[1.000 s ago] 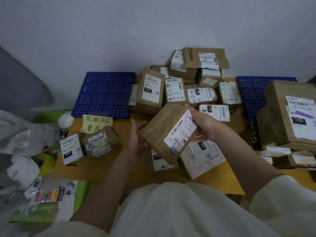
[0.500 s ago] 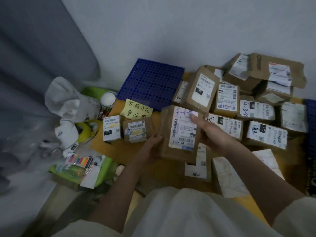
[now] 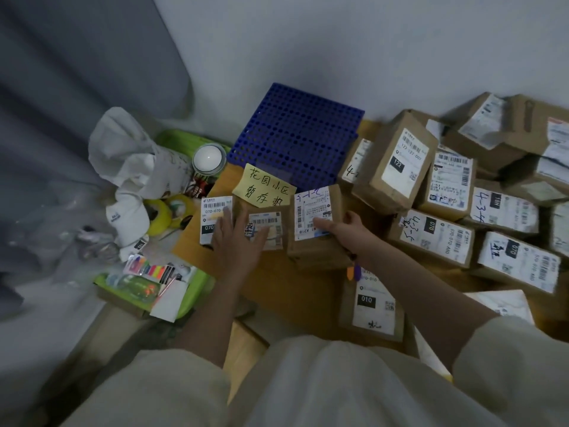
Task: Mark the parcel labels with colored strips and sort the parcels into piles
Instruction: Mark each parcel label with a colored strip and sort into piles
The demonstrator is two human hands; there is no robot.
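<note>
A brown parcel (image 3: pixel 317 223) with a white label and a blue strip at the label's lower edge stands on the wooden board (image 3: pixel 277 291), beside two smaller parcels under a yellow handwritten note (image 3: pixel 264 189). My right hand (image 3: pixel 345 232) grips this parcel at its right side, thumb across the label. My left hand (image 3: pixel 237 241) lies flat, fingers spread, on the small white-labelled parcel (image 3: pixel 212 220) and the brown one (image 3: pixel 268 229) next to it. A pack of colored strips (image 3: pixel 151 269) lies on a green tray at the left.
A heap of several labelled parcels (image 3: pixel 431 235) fills the right side. A blue perforated panel (image 3: pixel 295 137) leans at the wall. Left of the board are a white bag (image 3: pixel 129 158), yellow tape rolls (image 3: pixel 166 214), a white-lidded jar (image 3: pixel 207 158) and the green tray (image 3: pixel 197 285).
The parcel came down from mid-air and leftward onto the board beside the two small parcels. My left hand let go of it and now rests on those parcels. The view swung left.
</note>
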